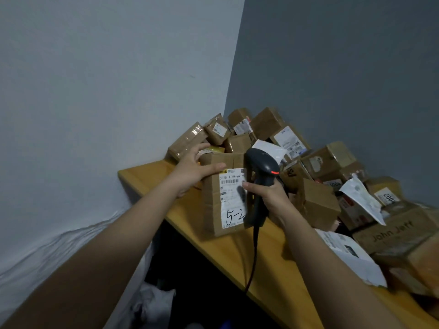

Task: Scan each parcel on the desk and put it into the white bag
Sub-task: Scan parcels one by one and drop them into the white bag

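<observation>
My left hand (194,170) grips the top edge of the parcel (223,195), fingers curled over the far side, thumb on the face; the box stands upright near the desk (237,255) edge, its label (231,198) toward me; my right hand (268,198) is wrapped around the scanner (261,176) handle, its head just beside the label. The cardboard looks stiff and creased, probably light enough for one hand; I judge the top corners the surest hold, away from the barcode. A white bag (154,302) seems to lie below the desk; more parcels (316,162) crowd behind.
</observation>
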Tool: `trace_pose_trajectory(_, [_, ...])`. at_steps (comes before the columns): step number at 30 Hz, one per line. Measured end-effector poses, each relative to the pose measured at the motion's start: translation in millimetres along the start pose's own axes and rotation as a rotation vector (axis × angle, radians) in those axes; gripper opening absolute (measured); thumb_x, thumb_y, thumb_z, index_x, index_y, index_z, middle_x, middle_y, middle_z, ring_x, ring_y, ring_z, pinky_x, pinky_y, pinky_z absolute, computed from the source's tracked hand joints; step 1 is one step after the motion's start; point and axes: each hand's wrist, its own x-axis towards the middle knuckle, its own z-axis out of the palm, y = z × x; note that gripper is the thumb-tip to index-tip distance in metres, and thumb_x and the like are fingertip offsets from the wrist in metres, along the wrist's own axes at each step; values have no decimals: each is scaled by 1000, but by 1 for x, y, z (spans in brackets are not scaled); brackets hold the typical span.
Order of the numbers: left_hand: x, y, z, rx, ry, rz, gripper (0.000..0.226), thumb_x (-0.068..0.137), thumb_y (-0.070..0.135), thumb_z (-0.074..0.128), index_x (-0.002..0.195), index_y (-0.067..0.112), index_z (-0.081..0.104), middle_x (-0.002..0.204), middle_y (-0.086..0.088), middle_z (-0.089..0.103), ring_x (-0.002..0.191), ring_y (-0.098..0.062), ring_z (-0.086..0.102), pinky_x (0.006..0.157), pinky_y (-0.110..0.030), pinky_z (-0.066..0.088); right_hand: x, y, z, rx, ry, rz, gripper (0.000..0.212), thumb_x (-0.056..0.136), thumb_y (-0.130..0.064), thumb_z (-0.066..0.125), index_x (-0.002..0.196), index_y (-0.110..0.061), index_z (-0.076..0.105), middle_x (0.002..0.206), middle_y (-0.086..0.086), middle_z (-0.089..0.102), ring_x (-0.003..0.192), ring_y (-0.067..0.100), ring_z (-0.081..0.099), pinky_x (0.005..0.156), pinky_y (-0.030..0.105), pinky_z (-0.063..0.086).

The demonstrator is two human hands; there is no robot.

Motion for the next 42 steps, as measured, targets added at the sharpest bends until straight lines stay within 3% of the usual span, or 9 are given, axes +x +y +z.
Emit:
trace_pose_trajectory(2, [-13, -18, 10, -73, 39, -46, 94, 56, 42, 84, 136, 29, 36, 135, -5, 53, 110, -20, 60, 89, -40, 54, -1, 12, 3, -29, 35, 40, 41, 78, -1, 77, 116, -6, 63, 105, 10, 74, 95, 27, 71, 88, 44, 56])
trace_pose_trajectory(5, [-25, -44, 24, -209, 140, -131, 65, 81, 34, 72, 132, 19, 35, 128, -1, 59, 97, -9, 62, 76, -27, 50, -2, 28, 9, -47, 43, 108, 42, 79, -2, 76, 119, -4, 62, 105, 11, 73, 97, 29, 71, 85, 42, 56])
trace_pose_trajectory(8, [-30, -62, 28, -117, 58, -214, 92, 77, 56, 64, 152, 33, 15, 135, 4, 55, 114, -17, 58, 99, -44, 45, 0, 36, 14, -17, 68, 143, 41, 80, -2, 75, 119, -5, 61, 103, 11, 73, 92, 27, 71, 78, 39, 57])
trace_pose_trajectory(12, [-35, -78, 28, 27, -179, -249, 134, 76, 7, 79, 144, 34, -33, 139, 3, 50, 120, -14, 50, 108, -41, 38, -2, 34, 16, -36, 62, 114, 38, 84, -5, 73, 119, -7, 59, 105, 9, 72, 91, 24, 70, 75, 35, 55])
trace_pose_trajectory(17, [-31, -83, 24, -7, -11, -192, 115, 70, 5, 83, 152, 25, 4, 138, 2, 51, 125, -17, 49, 106, -47, 42, -27, 21, -1, -217, 111, 32, 14, 85, -12, 71, 96, -11, 62, 92, 8, 64, 91, 29, 64, 84, 45, 55])
trace_pose_trajectory(19, [-31, -84, 23, -21, 35, -178, 105, 71, 8, 83, 150, 24, 14, 138, 0, 51, 125, -18, 50, 105, -48, 44, -48, 17, -11, -296, 34, 63, 16, 86, -11, 70, 97, -5, 61, 85, 14, 61, 75, 26, 63, 71, 39, 56])
trace_pose_trajectory(22, [-30, -85, 23, 15, 58, -130, 101, 72, 12, 82, 150, 30, 19, 141, 1, 49, 128, -21, 48, 104, -51, 44, -77, 22, -17, -445, -44, 117, 15, 86, -11, 70, 96, -5, 60, 78, 14, 61, 61, 20, 60, 54, 28, 52])
trace_pose_trajectory(35, [-37, -85, 31, 32, 76, -60, 90, 76, 15, 79, 146, 31, 25, 139, 0, 51, 127, -22, 49, 100, -51, 47, -96, 27, -8, -528, -41, 83, 7, 85, -10, 67, 85, -7, 61, 66, 9, 63, 46, 8, 59, 47, 20, 49])
trace_pose_trajectory(42, [-39, -89, 18, -7, 129, -66, 94, 70, 18, 84, 143, 36, 29, 130, 6, 57, 122, -20, 54, 99, -52, 48, -96, 30, 1, -453, -48, 54, 21, 83, -15, 70, 100, -5, 63, 75, 16, 67, 61, 25, 65, 62, 40, 56])
